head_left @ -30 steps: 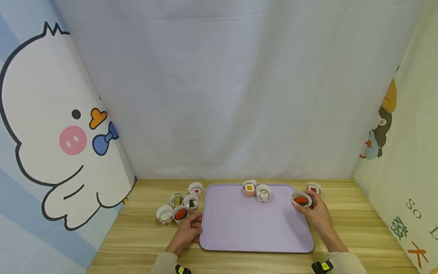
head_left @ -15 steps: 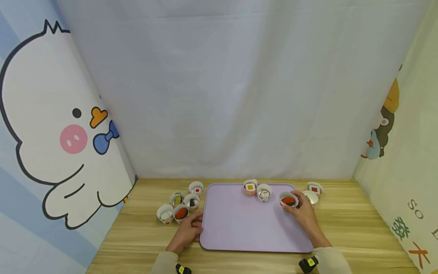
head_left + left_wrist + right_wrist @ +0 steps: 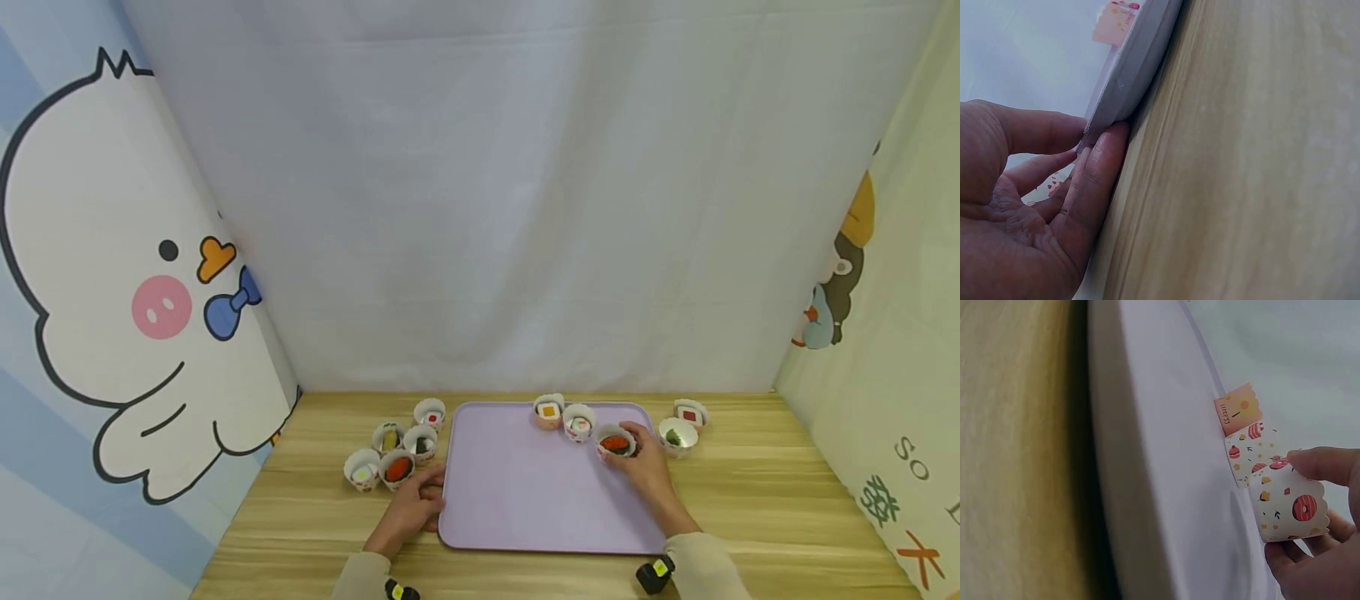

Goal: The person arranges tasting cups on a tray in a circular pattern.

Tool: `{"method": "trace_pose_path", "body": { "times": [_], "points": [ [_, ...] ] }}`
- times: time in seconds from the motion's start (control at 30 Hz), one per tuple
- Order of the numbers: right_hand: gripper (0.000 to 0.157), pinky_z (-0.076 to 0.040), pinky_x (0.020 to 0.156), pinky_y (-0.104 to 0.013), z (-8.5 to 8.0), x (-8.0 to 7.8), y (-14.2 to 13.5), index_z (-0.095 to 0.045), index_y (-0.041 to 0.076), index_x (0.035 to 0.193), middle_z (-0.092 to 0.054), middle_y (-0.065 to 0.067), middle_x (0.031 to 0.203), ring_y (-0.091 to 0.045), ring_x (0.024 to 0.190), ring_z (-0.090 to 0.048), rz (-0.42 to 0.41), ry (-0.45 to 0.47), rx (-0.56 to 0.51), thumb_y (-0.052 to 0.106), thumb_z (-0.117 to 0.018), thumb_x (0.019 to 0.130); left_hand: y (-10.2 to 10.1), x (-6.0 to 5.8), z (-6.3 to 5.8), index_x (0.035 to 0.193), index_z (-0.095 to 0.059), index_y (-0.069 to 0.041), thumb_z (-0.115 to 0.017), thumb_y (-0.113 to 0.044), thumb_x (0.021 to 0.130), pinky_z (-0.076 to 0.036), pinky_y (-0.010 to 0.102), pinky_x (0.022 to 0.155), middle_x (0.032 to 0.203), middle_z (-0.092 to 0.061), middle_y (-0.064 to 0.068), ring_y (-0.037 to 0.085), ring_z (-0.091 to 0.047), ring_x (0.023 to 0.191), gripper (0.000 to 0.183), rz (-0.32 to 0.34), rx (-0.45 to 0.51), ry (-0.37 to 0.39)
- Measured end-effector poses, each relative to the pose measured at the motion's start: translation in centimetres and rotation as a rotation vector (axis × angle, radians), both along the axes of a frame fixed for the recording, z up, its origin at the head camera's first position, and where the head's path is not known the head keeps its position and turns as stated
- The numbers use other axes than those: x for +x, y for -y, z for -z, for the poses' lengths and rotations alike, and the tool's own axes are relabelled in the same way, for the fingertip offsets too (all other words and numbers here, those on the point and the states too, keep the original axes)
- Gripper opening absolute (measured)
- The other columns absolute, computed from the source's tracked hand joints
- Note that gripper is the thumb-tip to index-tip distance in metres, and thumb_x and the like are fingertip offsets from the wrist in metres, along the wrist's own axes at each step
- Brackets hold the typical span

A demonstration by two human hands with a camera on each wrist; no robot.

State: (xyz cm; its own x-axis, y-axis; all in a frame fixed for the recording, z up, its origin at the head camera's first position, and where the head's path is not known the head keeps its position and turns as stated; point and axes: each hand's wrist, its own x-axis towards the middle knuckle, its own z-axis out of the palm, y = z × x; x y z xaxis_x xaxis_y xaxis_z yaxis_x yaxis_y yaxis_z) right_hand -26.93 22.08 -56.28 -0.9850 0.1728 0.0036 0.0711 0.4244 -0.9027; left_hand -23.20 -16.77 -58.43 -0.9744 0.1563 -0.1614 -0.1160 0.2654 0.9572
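Observation:
My right hand (image 3: 651, 475) grips a white paper cup (image 3: 1291, 506) with a donut print, fingers and thumb on its opposite sides. Inside that cup lies a toy sushi piece with an orange-red top (image 3: 615, 444). It is over the back right part of the lilac tray (image 3: 540, 500), close beside another printed cup (image 3: 578, 425) and a pink cup (image 3: 548, 414). At the tray's left side, my left hand (image 3: 412, 504) pinches the rim, with fingertips at its edge and underside in the left wrist view.
Several paper cups with toy sushi, one with a red top (image 3: 397, 471), cluster left of the tray. Right of it stand a cup with green filling (image 3: 678, 437) and a cup with a red-brown square (image 3: 690, 412). A curtain (image 3: 480, 208) hangs behind the wooden table (image 3: 787, 500).
My right hand has carried the cup with the orange-red top leftward over the tray, near the two cups there. The cup with green filling has come into view. My left hand stays put.

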Motion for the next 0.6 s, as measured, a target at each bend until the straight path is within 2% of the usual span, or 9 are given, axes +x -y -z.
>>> {"method": "trace_pose_path", "body": {
  "times": [0.17, 0.3, 0.6],
  "points": [
    [0.064, -0.047, 0.088, -0.033, 0.3, -0.1, 0.5, -0.046, 0.000, 0.137, -0.058, -0.026, 0.130, -0.032, 0.111, -0.057, -0.009, 0.029, 0.023, 0.010, -0.077, 0.081, 0.0, 0.0, -0.2, 0.142, -0.045, 0.004, -0.060, 0.007, 0.082, -0.058, 0.036, 0.055, 0.124, -0.053, 0.023, 0.016, -0.058, 0.087, 0.062, 0.009, 0.004, 0.011],
    [0.064, -0.044, 0.098, -0.042, 0.4, -0.3, 0.9, -0.045, -0.001, 0.137, -0.055, -0.029, 0.134, -0.036, 0.118, -0.055, -0.007, 0.033, -0.014, 0.006, -0.076, 0.081, 0.0, 0.0, -0.1, 0.142, -0.046, 0.003, -0.061, 0.007, 0.082, -0.058, 0.036, 0.055, 0.124, -0.053, 0.023, 0.017, -0.057, 0.088, 0.062, 0.007, -0.003, 0.013],
    [0.066, -0.041, 0.103, -0.049, 0.3, -0.7, 1.3, -0.043, 0.000, 0.139, -0.053, -0.029, 0.137, -0.038, 0.122, -0.052, -0.007, 0.069, -0.022, 0.007, -0.075, 0.082, 0.0, 0.1, -0.3, 0.142, -0.046, 0.003, -0.062, 0.008, 0.082, -0.058, 0.037, 0.055, 0.124, -0.053, 0.023, 0.017, -0.057, 0.089, 0.061, -0.006, -0.014, 0.014]
  ]
}}
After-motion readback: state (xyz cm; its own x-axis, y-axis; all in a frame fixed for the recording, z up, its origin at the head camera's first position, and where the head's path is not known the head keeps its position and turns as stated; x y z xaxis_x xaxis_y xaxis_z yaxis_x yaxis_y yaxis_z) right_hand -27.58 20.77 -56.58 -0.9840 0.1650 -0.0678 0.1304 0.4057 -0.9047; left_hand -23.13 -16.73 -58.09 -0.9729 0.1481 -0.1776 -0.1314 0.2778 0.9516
